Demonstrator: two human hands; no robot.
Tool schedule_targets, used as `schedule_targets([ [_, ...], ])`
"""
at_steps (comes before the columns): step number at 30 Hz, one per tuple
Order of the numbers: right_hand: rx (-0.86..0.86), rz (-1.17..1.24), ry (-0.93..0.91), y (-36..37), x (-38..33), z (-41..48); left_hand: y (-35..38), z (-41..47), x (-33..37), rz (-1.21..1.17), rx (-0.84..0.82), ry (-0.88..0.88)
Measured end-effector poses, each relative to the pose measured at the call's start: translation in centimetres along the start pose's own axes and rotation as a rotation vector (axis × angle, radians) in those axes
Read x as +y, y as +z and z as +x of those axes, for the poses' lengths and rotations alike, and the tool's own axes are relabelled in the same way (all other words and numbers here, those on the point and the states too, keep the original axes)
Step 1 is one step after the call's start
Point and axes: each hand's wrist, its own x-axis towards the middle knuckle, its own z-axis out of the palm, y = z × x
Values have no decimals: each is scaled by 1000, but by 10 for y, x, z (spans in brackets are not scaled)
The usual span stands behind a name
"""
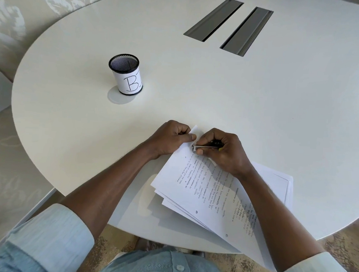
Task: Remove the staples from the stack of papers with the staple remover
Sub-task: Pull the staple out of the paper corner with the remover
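Far left: mesh cup (126,73) w/ paper label marked "B", upright on white desk (218,92), well apart from the hands, nothing visible inside

L hand (170,140) near desk's front edge, curled shut, thumb & fingers (192,137) pinching the top corner of the papers (204,191), corner lifted & bent up off the desk. L forearm bare, pale blue sleeve rolled back near the elbow

Papers = printed sheets fanned loosely, punch holes along the lower edge, text running at an angle. Stack lies on the desk in front of the person, lower end hanging over the desk's edge. More blank sheets (276,182) lie under it to the right

R hand (223,152) just beside the L hand, nearly touching at the corner, closed round the remover (208,146): fingers wrapped on its dark body, thumb tip pressed low near the metal end. Metal end sits right at the pinched corner, against the paper. Whether its claws bite a staple – can't tell, too small & covered by fingers. A small white strip pokes out under the R hand, unclear what it is

Far right top: 2 grey slots (228,27) set in the desk, side by side, well away from the work
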Motion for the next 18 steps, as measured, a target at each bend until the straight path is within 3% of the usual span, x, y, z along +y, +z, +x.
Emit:
schedule_targets([
  [5, 16, 43, -32, 2, -1, -1, -1, 1, 1, -14, 1, -4],
  [10, 135, 151, 15, -3, -3, -2, -4, -2, 1, -114, -48, -41],
  [18, 125, 81, 18, 0, 2, 1, -4, -5, 9, -137, -44, -12],
])
